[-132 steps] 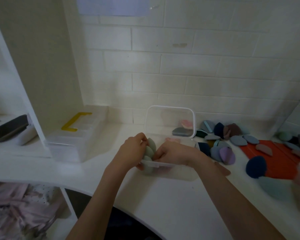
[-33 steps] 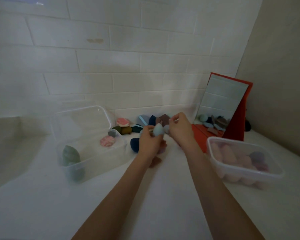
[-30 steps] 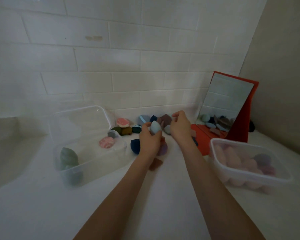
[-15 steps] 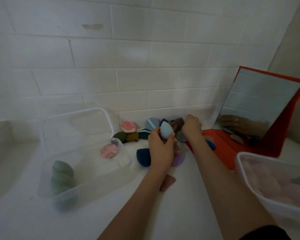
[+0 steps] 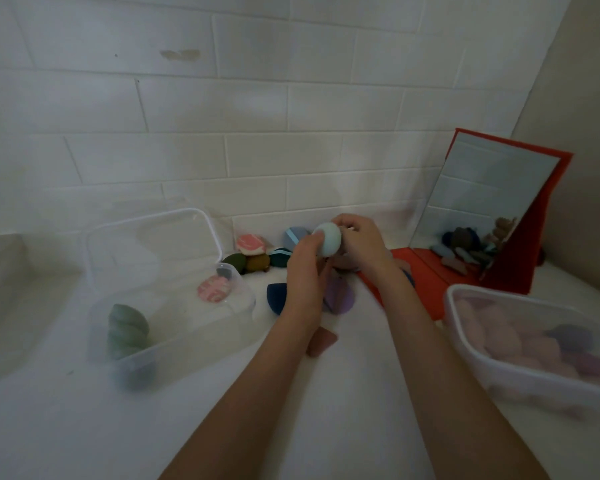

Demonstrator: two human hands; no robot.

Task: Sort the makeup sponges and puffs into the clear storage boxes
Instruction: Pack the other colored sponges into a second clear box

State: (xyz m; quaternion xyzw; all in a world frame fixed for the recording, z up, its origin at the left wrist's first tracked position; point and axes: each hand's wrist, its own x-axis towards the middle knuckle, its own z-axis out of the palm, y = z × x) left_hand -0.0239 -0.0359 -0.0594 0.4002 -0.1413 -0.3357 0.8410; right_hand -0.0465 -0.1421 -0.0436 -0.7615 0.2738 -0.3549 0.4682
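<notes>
My left hand (image 5: 305, 271) grips a pale blue-green puff (image 5: 329, 240), raised above the loose pile of sponges and puffs (image 5: 257, 261) at the back wall. My right hand (image 5: 359, 244) has its fingers curled against the same puff from the right; what else it holds is hidden. A clear box (image 5: 236, 318) on the left, lid up, holds stacked green puffs (image 5: 127, 327) and a pink puff (image 5: 215, 289). A second clear box (image 5: 465, 341) at the right holds several pink and purple sponges. A navy puff (image 5: 276, 297) and a purple puff (image 5: 340, 296) lie under my hands.
A red-framed mirror (image 5: 492, 202) stands at the back right on a red base (image 5: 426, 278), reflecting more puffs. A brown puff (image 5: 323, 341) lies on the white counter (image 5: 291, 427) near my left wrist. A tiled wall closes the back.
My right hand has drawn back from the pile by the mirror and met my left hand at the pale puff, which now sits higher. The view has pulled back slightly.
</notes>
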